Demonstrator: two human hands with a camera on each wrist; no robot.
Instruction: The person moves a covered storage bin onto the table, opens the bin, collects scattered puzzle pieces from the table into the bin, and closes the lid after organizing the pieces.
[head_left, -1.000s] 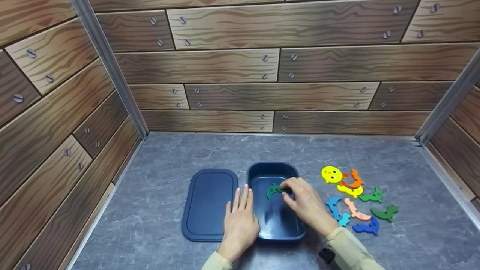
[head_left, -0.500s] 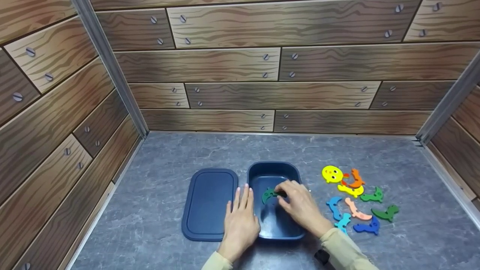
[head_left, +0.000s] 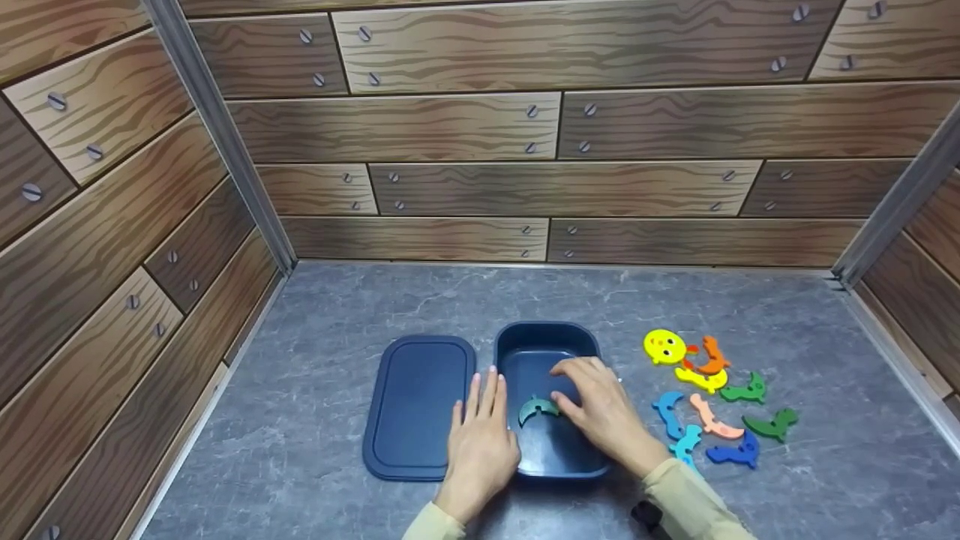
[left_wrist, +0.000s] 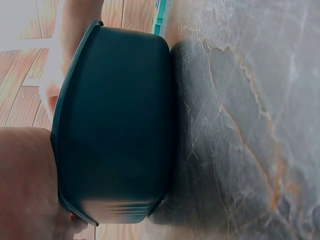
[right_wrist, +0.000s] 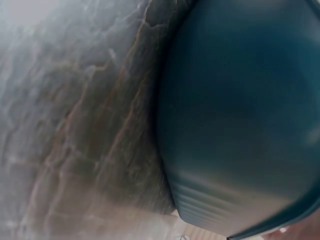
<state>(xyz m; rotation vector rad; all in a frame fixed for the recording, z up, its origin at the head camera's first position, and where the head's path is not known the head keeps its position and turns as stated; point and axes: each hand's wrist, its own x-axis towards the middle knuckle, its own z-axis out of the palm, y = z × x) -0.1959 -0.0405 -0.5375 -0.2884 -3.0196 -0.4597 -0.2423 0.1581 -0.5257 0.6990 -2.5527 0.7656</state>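
In the head view a dark blue box (head_left: pixel 547 337) stands in the middle of the table. A green crescent-shaped piece (head_left: pixel 538 409) is inside it, below and left of my right hand (head_left: pixel 604 401). That hand reaches over the box's right rim, thumb and forefinger apart with nothing between them. My left hand (head_left: pixel 481 446) lies along the left rim with fingers straight, touching it. The left wrist view shows the box's outer wall (left_wrist: pixel 115 120) with part of the hand at its rim. From the right wrist, the opposite box wall (right_wrist: pixel 240 110) fills much of the view.
A matching flat lid (head_left: pixel 420 409) lies left of the box. To the right are several coloured animal-like pieces, among them a yellow round face (head_left: pixel 664 347), an orange piece (head_left: pixel 712 356) and a dark blue piece (head_left: pixel 735 451). Wood-patterned walls (head_left: pixel 555 187) enclose the table.
My right hand moved slightly left and down with the green piece, then let it go. The piece now sits lower in the box, away from the fingertips. My left hand stayed put.
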